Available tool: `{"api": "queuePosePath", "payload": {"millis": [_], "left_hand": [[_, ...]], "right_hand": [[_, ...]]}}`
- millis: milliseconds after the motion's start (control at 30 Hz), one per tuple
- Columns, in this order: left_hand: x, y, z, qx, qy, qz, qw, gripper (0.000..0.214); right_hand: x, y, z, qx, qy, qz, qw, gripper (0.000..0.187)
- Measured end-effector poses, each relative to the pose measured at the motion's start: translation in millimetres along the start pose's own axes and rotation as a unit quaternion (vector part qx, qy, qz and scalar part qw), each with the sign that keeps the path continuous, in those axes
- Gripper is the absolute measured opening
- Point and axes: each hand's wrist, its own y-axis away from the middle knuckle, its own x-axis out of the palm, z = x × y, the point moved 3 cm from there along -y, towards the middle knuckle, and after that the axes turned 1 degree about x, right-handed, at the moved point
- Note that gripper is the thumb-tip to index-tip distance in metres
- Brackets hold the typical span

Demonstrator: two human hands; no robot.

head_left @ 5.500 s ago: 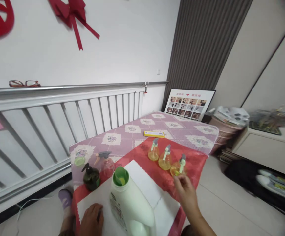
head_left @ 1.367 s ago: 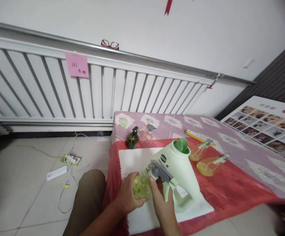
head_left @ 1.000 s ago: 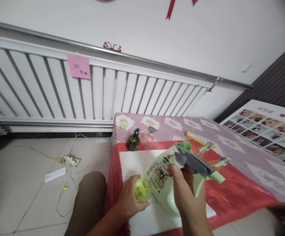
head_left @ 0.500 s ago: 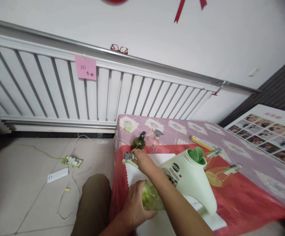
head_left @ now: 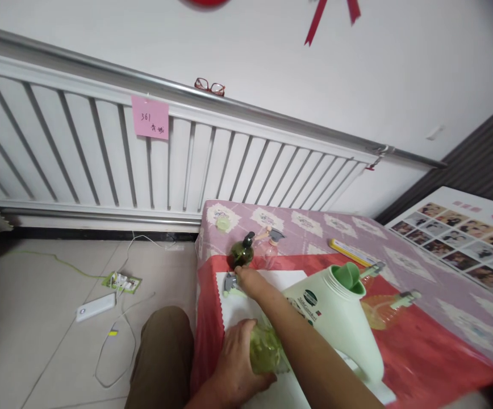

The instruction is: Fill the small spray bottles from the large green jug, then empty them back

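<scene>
My left hand grips a small clear green spray bottle body on the white sheet at the table's near edge. My right hand reaches across to the sheet's far left corner, its fingers on a grey and green trigger sprayer head lying there. Its forearm crosses in front of a large pale green detergent jug with an open green spout. Just beyond the right hand stand a dark green pump bottle and a clear pink spray bottle.
The low table carries a red cloth over a purple patterned one. Two yellow spray bottles lie right of the jug, with a yellow flat item behind. A radiator, glasses and pink note are on the wall. Cables and a power bank lie on the floor.
Since a second ago my right hand lifted the sprayer head off the small bottle and carried it to the sheet's far left corner. My left hand kept hold of the bottle body.
</scene>
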Motion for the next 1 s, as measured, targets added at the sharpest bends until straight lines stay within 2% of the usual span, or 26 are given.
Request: {"api": "queuePosePath", "payload": {"millis": [100,200,300,400,467,533,567,667,733,800,867,1000], "left_hand": [[0.5,0.8,1.4,0.001,0.000,-0.002,1.000,0.094],[2.9,1.5,5.0,0.012,-0.005,-0.009,1.000,0.094],[5.5,2.2,9.0,0.023,-0.010,-0.020,0.999,0.094],[5.9,3.3,10.3,0.026,-0.016,-0.026,0.999,0.094],[4.7,4.2,9.1,0.023,-0.020,-0.031,0.999,0.092],[3.2,5.1,7.5,0.015,-0.022,-0.030,0.999,0.090],[2.6,5.4,6.8,0.010,-0.022,-0.030,0.999,0.089],[1.4,5.9,5.5,0.005,-0.023,-0.033,0.999,0.088],[0.8,6.0,5.3,0.007,-0.022,-0.041,0.999,0.088],[0.5,5.8,5.6,0.008,-0.022,-0.045,0.999,0.088],[0.3,5.6,6.3,0.006,-0.022,-0.044,0.999,0.088],[0.1,5.8,8.2,0.005,-0.023,-0.048,0.999,0.088]], "right_hand": [[-5.8,3.4,-0.8,0.002,-0.019,-0.019,1.000,0.031],[-29.3,21.0,7.4,-0.007,-0.045,-0.063,0.997,0.028],[-60.6,63.1,19.2,-0.029,-0.078,-0.137,0.987,0.033],[-81.8,127.9,18.5,-0.033,-0.115,-0.225,0.967,0.045],[-89.1,178.2,6.4,-0.039,-0.188,-0.357,0.914,0.036],[-85.4,223.5,-13.6,0.008,-0.234,-0.456,0.859,0.030],[-80.3,242.8,-25.4,0.047,-0.266,-0.502,0.821,0.030],[-53.3,279.0,-56.9,0.150,-0.384,-0.574,0.708,0.037],[-30.2,285.0,-70.9,0.184,-0.447,-0.572,0.663,0.040],[-6.7,280.2,-79.6,0.202,-0.504,-0.536,0.647,0.044],[13.0,271.2,-84.1,0.221,-0.535,-0.494,0.648,0.049],[31.2,252.2,-87.4,0.250,-0.542,-0.406,0.692,0.055]]}}
